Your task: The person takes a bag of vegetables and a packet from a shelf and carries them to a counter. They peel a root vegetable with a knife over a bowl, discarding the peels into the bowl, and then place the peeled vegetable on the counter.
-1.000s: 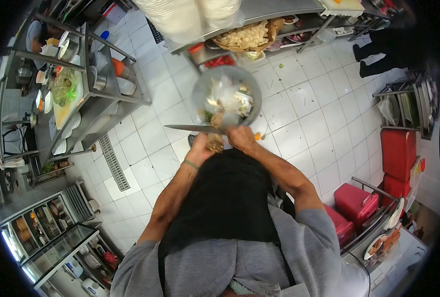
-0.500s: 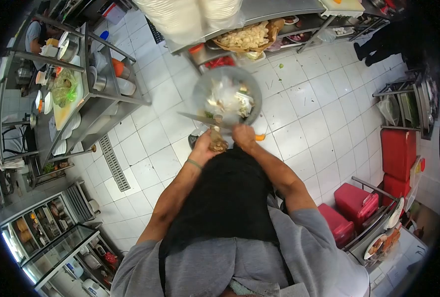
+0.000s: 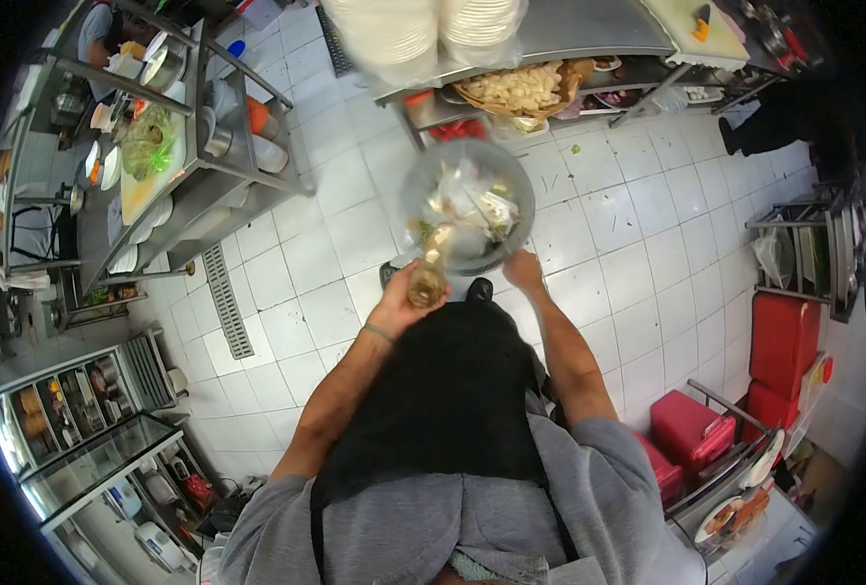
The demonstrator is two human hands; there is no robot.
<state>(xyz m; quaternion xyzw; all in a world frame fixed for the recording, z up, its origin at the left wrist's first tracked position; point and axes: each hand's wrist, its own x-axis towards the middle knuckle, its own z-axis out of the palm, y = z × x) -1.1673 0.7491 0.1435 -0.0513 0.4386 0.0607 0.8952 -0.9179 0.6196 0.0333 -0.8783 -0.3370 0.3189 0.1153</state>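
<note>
My left hand [image 3: 401, 298] is closed around a thick, brown, root-like piece [image 3: 427, 284]. Its paler, cut-looking end points toward the bin. My right hand [image 3: 524, 270] is a blurred fist at the bin's near right edge. A smeared grey patch beside it looks like the broad blade of a knife [image 3: 468, 242]; the handle is hidden in the fist. Just beyond both hands, a grey round bin [image 3: 412, 198] stands on the floor, holding pale scraps, plastic and some green bits.
Beyond the bin is a steel counter [image 3: 589, 37] with stacked white containers [image 3: 384, 39] and a basket of pale pieces [image 3: 516, 90] below. Steel shelving [image 3: 248, 171] stands left; red boxes [image 3: 784, 336] stand right. A floor drain [image 3: 226, 300] lies left. Another person's dark legs [image 3: 769, 127] show far right.
My right hand has swung right, away from the root-like piece, with the knife blade no longer across it. The root-like piece is tilted more upright. The whole view has shifted slightly.
</note>
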